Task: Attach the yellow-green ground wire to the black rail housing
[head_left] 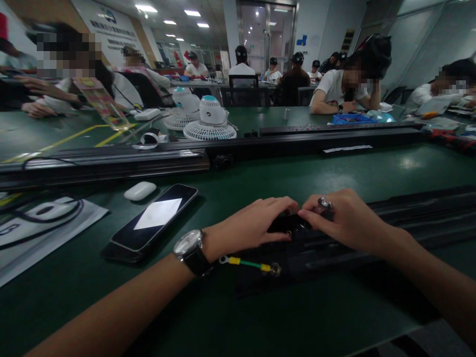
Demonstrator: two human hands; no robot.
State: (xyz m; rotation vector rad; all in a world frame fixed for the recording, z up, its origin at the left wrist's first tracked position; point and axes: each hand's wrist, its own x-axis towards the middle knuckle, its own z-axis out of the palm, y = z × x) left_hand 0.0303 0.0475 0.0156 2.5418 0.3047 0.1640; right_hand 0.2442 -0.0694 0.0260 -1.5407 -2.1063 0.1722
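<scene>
My left hand (256, 221) curls its thumb and fingers around a small dark black part (292, 229) with a brass-coloured spot on it. From the other side, my right hand (345, 218), with a silver ring on one finger, pinches at the same part's right end; its fingertips nearly meet those of my left hand. Both hands are over the end of a long black metal profile (312, 260). Just below my left hand, a short green wire (252, 263) with yellow sleeves and ring terminals is fixed at one end by a screw to the profile.
Left of my hands, a phone (156, 218) rests on another dark device, beside a white earbud case (140, 191). Papers with a black cable (48, 218) lie further left. Long black rails (245, 147) cross the green table; white fans (210, 119) and several seated people are beyond.
</scene>
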